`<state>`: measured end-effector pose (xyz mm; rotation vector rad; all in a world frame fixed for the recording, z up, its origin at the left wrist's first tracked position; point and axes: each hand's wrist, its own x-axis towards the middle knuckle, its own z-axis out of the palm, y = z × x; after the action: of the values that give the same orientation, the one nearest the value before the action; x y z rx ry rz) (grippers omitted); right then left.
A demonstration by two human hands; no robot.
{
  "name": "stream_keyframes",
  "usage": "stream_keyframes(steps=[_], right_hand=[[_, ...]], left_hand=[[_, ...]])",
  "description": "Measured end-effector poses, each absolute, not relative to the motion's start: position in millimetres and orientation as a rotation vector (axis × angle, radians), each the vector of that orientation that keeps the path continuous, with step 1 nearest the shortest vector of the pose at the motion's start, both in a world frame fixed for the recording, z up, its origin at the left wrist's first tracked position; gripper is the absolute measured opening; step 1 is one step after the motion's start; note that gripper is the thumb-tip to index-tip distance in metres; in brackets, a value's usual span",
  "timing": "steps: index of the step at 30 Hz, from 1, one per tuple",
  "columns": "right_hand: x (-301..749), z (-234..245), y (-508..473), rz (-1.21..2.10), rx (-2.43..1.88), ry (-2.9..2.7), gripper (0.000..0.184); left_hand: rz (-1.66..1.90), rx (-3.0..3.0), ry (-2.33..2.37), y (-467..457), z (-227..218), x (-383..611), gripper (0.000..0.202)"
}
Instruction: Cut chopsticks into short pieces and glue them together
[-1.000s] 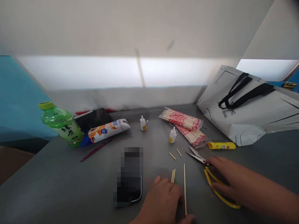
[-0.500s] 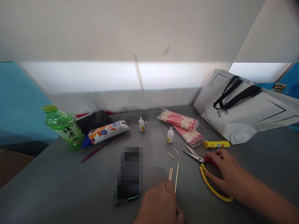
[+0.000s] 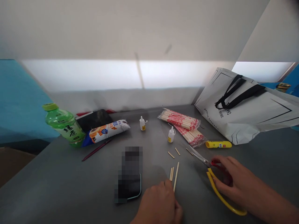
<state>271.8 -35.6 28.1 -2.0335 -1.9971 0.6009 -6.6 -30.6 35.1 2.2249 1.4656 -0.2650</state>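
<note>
My right hand (image 3: 230, 180) grips the yellow-handled scissors (image 3: 211, 177) at the lower right, blades pointing up-left over the grey table (image 3: 58, 186). My left hand (image 3: 158, 205) sits at the bottom centre, its fingers pinching the near end of a long wooden stick (image 3: 176, 180). Two short stick pieces (image 3: 171, 173) lie side by side just left of that stick. A few more short pieces (image 3: 174, 153) lie further back.
Two wrapped stick bundles (image 3: 184, 126), two small glue bottles (image 3: 171, 135) (image 3: 142, 123), a yellow glue stick (image 3: 218, 144), a white tote bag (image 3: 247, 105), a phone (image 3: 128, 177), a snack packet (image 3: 106, 130), a green drink bottle (image 3: 64, 123) and a red pencil (image 3: 95, 150) are on the table.
My right hand closed around the scissors handles and lifted them slightly, bringing the blades together. My left hand drew back and tilted the long stick's far end rightwards.
</note>
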Motion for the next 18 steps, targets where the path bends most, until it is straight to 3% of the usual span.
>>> stream_keyframes(steps=[3,7,18], right_hand=[[273,27,-40,0.972,-1.880,-1.794,0.042],[265,26,-45,1.275,-1.828,-1.583,0.064],[208,40,-24,1.261,-1.562,-1.660,0.052]], left_hand=[[-0.279,2.243,1.454,-30,35,-6,0.033],[-0.306,2.266,1.413,-30,37,-5,0.031],[0.012,2.371,1.491,-28,28,-19,0.021]])
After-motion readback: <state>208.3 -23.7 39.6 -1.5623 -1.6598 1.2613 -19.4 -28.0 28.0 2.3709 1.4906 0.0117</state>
